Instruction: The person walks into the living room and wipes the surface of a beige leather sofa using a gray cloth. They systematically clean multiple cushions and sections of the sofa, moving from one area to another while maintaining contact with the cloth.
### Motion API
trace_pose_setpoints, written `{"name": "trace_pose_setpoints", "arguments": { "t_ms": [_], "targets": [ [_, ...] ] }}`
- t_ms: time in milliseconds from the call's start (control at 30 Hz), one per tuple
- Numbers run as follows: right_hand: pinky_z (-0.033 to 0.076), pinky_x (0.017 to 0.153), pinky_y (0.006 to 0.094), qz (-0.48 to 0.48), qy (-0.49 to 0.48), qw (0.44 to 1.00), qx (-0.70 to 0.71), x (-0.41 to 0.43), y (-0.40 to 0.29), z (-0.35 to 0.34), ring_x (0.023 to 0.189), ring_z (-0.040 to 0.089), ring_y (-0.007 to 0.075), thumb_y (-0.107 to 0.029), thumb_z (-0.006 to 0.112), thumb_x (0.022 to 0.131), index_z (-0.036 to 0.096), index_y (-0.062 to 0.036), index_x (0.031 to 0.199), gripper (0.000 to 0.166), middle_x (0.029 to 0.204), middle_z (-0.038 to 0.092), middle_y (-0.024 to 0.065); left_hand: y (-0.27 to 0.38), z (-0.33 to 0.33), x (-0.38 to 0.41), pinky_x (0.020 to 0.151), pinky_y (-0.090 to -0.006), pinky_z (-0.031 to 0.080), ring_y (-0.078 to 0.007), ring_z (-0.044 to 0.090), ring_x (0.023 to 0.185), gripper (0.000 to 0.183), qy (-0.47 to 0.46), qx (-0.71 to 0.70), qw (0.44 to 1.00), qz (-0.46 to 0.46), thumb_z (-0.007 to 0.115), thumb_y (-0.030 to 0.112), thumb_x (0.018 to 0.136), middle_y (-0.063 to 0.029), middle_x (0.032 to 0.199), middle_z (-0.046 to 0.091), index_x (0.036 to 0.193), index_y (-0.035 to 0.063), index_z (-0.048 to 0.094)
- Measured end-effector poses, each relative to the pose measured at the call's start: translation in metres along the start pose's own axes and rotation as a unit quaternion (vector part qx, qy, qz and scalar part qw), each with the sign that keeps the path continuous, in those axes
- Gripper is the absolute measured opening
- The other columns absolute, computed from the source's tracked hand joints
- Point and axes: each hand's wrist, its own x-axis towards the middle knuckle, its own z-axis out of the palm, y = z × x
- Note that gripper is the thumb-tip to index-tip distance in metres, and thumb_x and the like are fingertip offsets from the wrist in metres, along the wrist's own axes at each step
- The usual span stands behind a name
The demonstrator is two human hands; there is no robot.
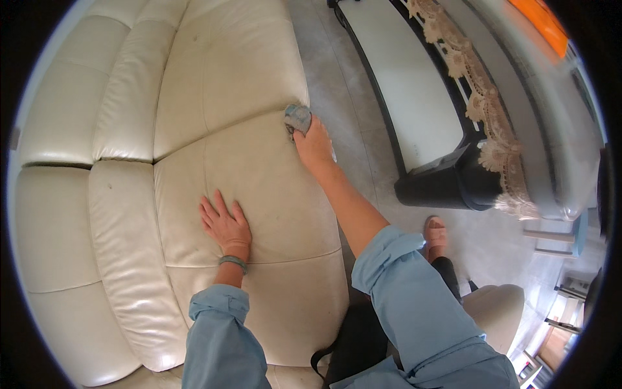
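A cream leather sofa (pixel 272 194) spreads out below me, its backrest on the left and its seat cushions in the middle. My right hand (pixel 316 146) grips a grey-blue cloth (pixel 297 118) against the front edge of the seat, by the seam between two cushions. Flat on the nearer cushion lies my left hand (pixel 226 223), fingers spread and holding nothing, with a greenish bangle (pixel 233 263) at its wrist.
Right of the sofa, across a strip of grey tiled floor (pixel 340 73), stands a black-framed treadmill (pixel 413 97). A table with a lace-edged cover (pixel 491 121) is beside it. My foot in a pink slipper (pixel 436 232) rests on the floor.
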Motion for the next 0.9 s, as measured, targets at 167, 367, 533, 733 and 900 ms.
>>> {"name": "trace_pose_setpoints", "arguments": {
  "t_ms": [167,367,533,733,900],
  "targets": [
    [0.034,0.107,0.0474,-0.124,-0.026,0.991,-0.036,-0.126,0.035,-0.016,0.126,0.043,0.0426,-0.015,0.065,0.080,0.039,0.0072,0.132,0.062,0.134,0.045,0.0278,-0.011,0.003,-0.004,0.112,-0.0499,0.020,-0.0369,0.024,0.140,0.054,-0.005,0.017,1.000,-0.015,0.048,0.038,0.095,-0.0196,0.151,0.030,0.143,0.0141,0.042],
    [0.029,0.110,0.0489,-0.110,-0.040,0.988,-0.096,-0.152,0.027,-0.011,0.134,0.034,0.0399,-0.014,0.066,0.082,0.033,0.0069,0.138,0.068,0.143,0.036,0.0263,-0.017,-0.002,-0.011,0.112,-0.0488,0.020,-0.0328,0.024,0.141,0.053,-0.032,0.056,0.998,-0.027,0.042,0.040,0.098,-0.0166,0.152,0.028,0.146,0.0170,0.038],
    [0.034,0.104,0.0493,-0.039,0.037,0.998,-0.011,-0.005,0.009,0.006,0.126,0.042,0.0386,-0.016,0.064,0.083,0.040,0.0033,0.132,0.058,0.135,0.045,0.0215,-0.006,0.007,-0.002,0.112,-0.0492,0.020,-0.0337,0.024,0.141,0.054,-0.016,0.041,0.999,-0.002,0.043,0.040,0.097,-0.0174,0.152,0.029,0.145,0.0163,0.038],
    [0.032,0.108,0.0468,-0.170,-0.055,0.981,-0.079,-0.134,0.042,-0.022,0.133,0.037,0.0386,-0.012,0.069,0.075,0.038,0.0032,0.135,0.069,0.141,0.040,0.0232,-0.012,0.007,-0.004,0.112,-0.0494,0.020,-0.0356,0.023,0.141,0.054,-0.015,0.020,1.000,-0.011,0.045,0.039,0.096,-0.0190,0.152,0.028,0.144,0.0150,0.040],
    [0.027,0.112,0.0461,-0.107,-0.108,0.983,-0.101,-0.191,0.033,-0.030,0.139,0.029,0.0371,-0.010,0.071,0.074,0.037,0.0026,0.137,0.074,0.146,0.034,0.0233,-0.016,-0.001,-0.009,0.112,-0.0471,0.020,-0.0328,0.023,0.141,0.053,-0.020,0.052,0.998,-0.023,0.039,0.042,0.098,-0.0165,0.152,0.029,0.145,0.0166,0.038]
  ]
}}
